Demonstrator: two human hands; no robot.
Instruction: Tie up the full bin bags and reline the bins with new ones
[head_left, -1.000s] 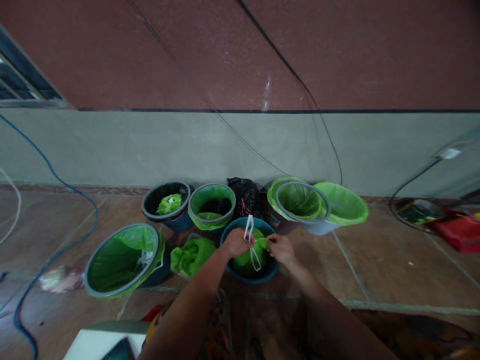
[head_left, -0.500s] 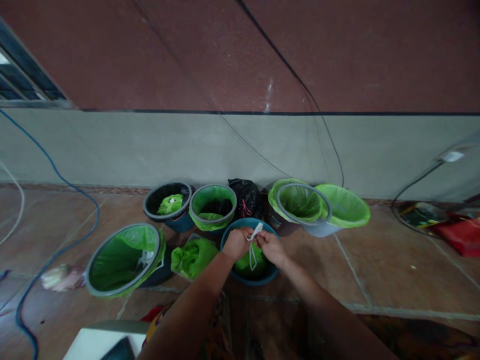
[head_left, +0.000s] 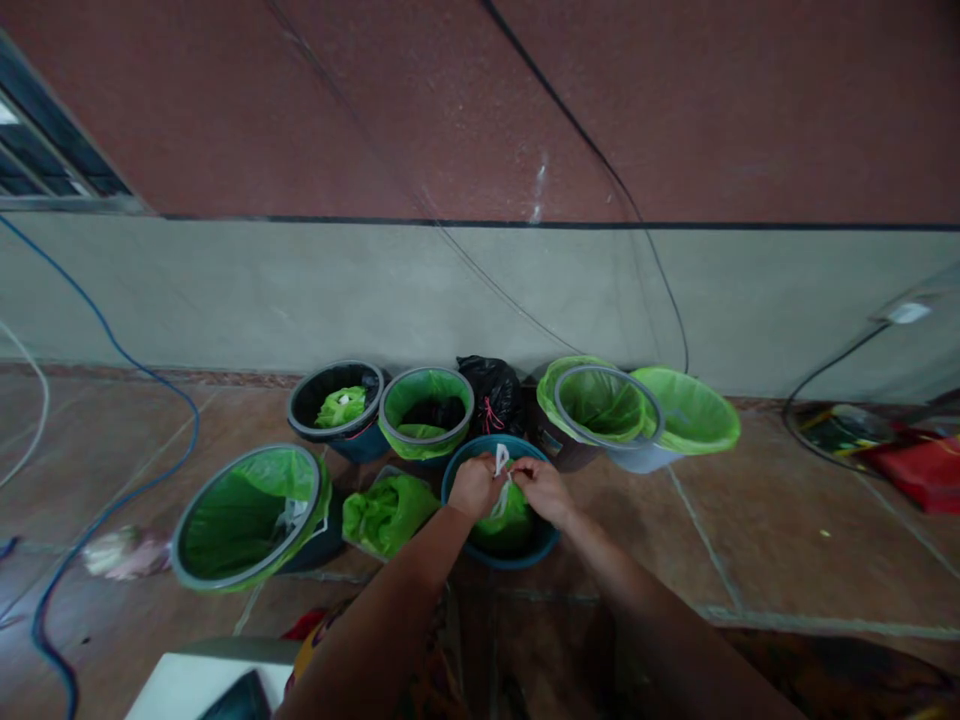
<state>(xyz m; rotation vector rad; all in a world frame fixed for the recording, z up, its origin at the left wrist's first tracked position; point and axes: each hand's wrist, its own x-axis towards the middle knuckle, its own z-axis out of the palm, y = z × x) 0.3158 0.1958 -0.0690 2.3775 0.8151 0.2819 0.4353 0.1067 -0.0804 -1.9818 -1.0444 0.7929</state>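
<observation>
Over a round blue bin (head_left: 551,545), my left hand (head_left: 478,487) and my right hand (head_left: 544,490) face each other. Both pinch the white drawstring (head_left: 502,462) of a green garbage bag (head_left: 504,527) that sits inside this bin. A loop of the drawstring stands up between my fingers, and part of it hangs over the bag. Left of my hands, a crumpled green bag (head_left: 390,515) fills a small bin. Behind them rests a knotted black garbage bag (head_left: 491,392) with a red tie.
Along the wall stand a black-lined bin (head_left: 356,440), a green-lined bin (head_left: 427,375) and two lined bins at right, one with a loose grey ring (head_left: 660,415). A large green-lined bin (head_left: 255,520) tilts at left. A blue hose (head_left: 142,505) crosses the floor; a red bag (head_left: 919,470) lies far right.
The white drawstring's loop has shifted left and now stands more upright between my hands. My fingers have moved slightly on it; the bins are where they were.
</observation>
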